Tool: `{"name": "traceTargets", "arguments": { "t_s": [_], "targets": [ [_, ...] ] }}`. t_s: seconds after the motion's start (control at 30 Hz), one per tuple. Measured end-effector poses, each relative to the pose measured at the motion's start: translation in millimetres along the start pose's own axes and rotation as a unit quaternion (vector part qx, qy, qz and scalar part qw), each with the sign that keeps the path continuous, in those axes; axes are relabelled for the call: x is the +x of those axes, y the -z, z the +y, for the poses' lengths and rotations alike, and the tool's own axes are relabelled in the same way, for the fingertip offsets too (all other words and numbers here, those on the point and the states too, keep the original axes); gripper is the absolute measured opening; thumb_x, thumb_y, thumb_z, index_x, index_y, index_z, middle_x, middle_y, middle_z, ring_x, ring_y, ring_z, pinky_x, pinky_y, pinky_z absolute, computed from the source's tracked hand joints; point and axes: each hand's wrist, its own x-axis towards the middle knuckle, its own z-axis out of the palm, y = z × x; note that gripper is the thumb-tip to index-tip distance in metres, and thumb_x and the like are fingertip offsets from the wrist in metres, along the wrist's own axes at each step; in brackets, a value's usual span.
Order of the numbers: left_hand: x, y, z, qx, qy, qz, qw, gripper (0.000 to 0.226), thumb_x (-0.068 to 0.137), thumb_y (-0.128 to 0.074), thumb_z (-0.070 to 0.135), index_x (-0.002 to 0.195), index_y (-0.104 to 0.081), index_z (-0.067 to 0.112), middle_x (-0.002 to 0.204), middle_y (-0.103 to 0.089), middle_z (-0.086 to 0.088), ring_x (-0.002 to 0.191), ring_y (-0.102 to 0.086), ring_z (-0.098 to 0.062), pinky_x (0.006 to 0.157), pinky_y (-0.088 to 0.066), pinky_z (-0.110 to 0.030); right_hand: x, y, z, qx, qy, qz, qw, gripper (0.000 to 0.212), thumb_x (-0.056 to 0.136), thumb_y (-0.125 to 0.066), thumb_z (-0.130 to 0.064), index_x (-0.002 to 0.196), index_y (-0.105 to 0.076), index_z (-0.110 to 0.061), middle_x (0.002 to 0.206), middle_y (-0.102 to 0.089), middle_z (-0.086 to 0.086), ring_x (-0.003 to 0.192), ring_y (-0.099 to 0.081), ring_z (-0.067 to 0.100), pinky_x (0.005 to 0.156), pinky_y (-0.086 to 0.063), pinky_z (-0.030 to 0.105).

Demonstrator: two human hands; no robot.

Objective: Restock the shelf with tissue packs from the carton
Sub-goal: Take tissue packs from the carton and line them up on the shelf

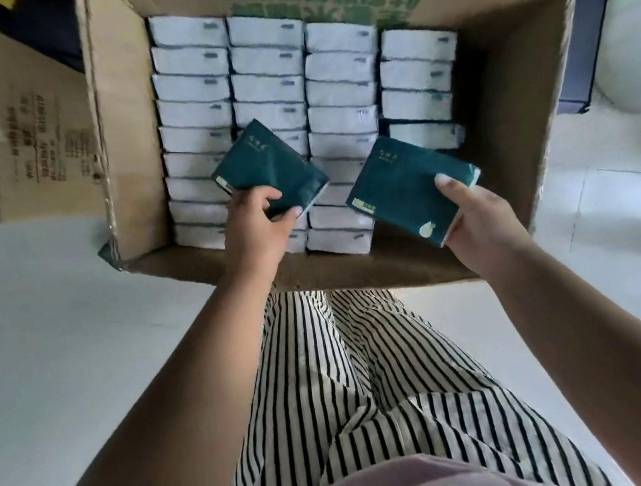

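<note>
Over the open carton [530,92], the left hand [256,232] pinches one green tissue pack [265,167] with curled fingers [261,198]; the right hand [478,217] grasps another pack [402,183], thumb on top.

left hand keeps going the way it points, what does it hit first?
Most likely the packed rows of white tissue packs in the carton, just beyond the green pack that the left hand holds. Depth from above is unclear.

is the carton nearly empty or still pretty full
Still pretty full: the carton holds four rows of tissue packs standing on edge, with a gap only in the rightmost row.
</note>
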Motion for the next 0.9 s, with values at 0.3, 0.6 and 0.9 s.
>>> {"name": "traceTargets", "arguments": {
  "t_s": [0.3, 0.6, 0.9],
  "targets": [
    [37, 43, -4, -0.056, 0.01, 0.064, 0.996, 0.041, 0.081, -0.068, 0.037, 0.111, -0.061, 0.01, 0.105, -0.06, -0.003, 0.089, -0.05, -0.009, 0.066, -0.031, -0.013, 15, -2, 8, -0.075, -0.052, -0.017, 0.996, 0.024, 0.09, -0.06, -0.018, 0.111, -0.058, -0.008, 0.113, -0.064, 0.011, 0.097, -0.065, 0.025, 0.075, -0.058, 0.036],
    [65, 37, 6, 0.003, 0.073, -0.1, 0.992, 0.056, 0.078, -0.068, 0.047, 0.118, -0.055, 0.01, 0.117, -0.06, -0.005, 0.107, -0.056, -0.024, 0.078, -0.041, -0.028, 10, -27, 9, -0.04, -0.073, -0.004, 0.997, 0.009, 0.09, -0.058, -0.01, 0.099, -0.058, -0.008, 0.091, -0.064, 0.008, 0.083, -0.063, 0.02, 0.055, -0.056, 0.025],
    [40, 94, 72, -0.092, -0.053, -0.146, 0.984, 0.028, 0.085, -0.064, 0.032, 0.104, -0.06, 0.012, 0.098, -0.062, -0.001, 0.092, -0.058, -0.02, 0.075, -0.044, -0.029, -32, -22, -72, -0.028, 0.055, -0.087, 0.994, 0.049, 0.084, -0.065, -0.015, 0.128, -0.049, -0.004, 0.123, -0.06, 0.016, 0.113, -0.059, 0.03, 0.094, -0.051, 0.042]
  ]
}}
